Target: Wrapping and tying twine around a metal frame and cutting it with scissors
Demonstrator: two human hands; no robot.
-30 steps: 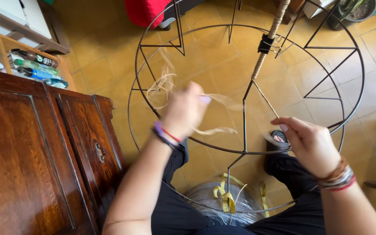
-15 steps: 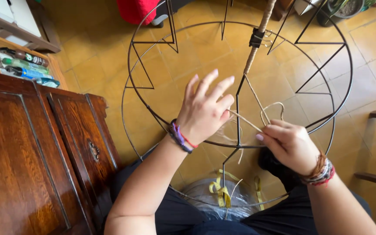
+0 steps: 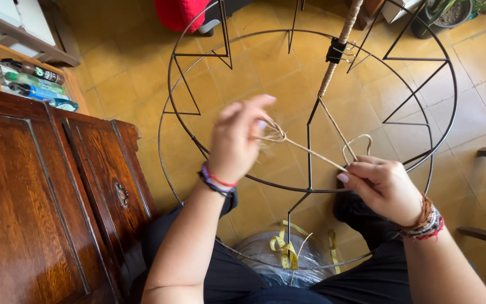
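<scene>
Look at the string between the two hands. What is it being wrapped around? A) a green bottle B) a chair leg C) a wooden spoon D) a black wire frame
D: the tan string runs from the left hand to the right hand, which pinches it at a strut of the round black wire frame.
</scene>
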